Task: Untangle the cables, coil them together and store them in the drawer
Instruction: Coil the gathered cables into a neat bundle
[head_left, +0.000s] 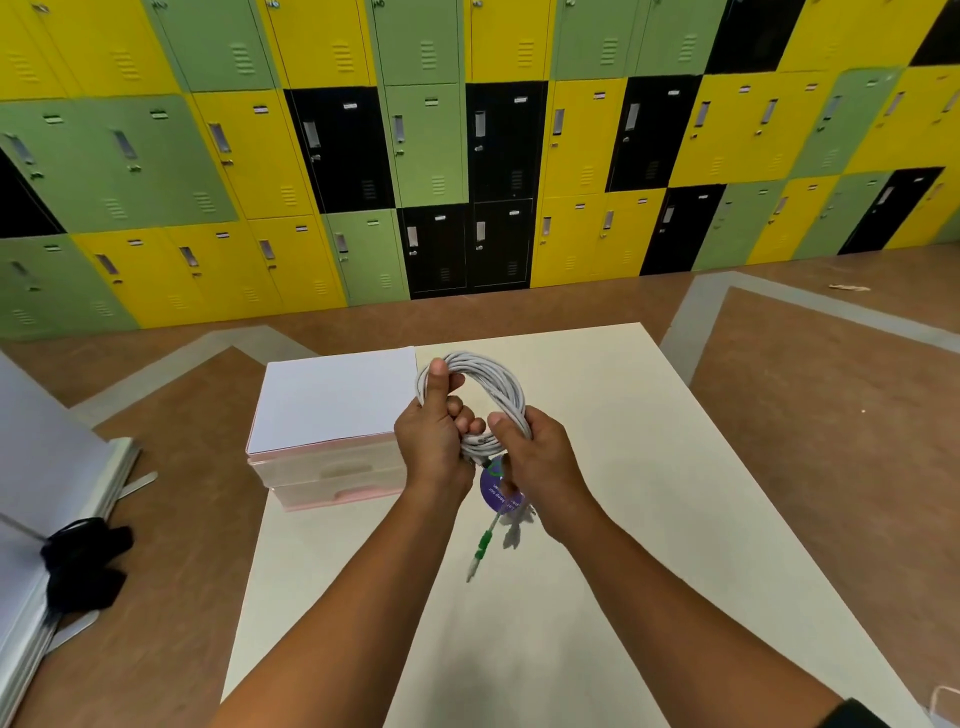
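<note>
A coil of white-grey cables (493, 387) is held up above the cream table (623, 467). My left hand (434, 436) grips the coil's left side, thumb up along the loops. My right hand (537, 457) grips the lower right of the coil. A loose cable end with a green plug (484, 543) hangs down between my wrists, beside a round purple tag (496, 491). The small pink drawer unit (332, 452) with a white top stands on the table just left of my hands; both its drawers look closed.
A wall of yellow, green and black lockers (467, 156) runs across the back. White boards (41, 519) lie on the brown floor at the left with a black cloth (85, 564) on them.
</note>
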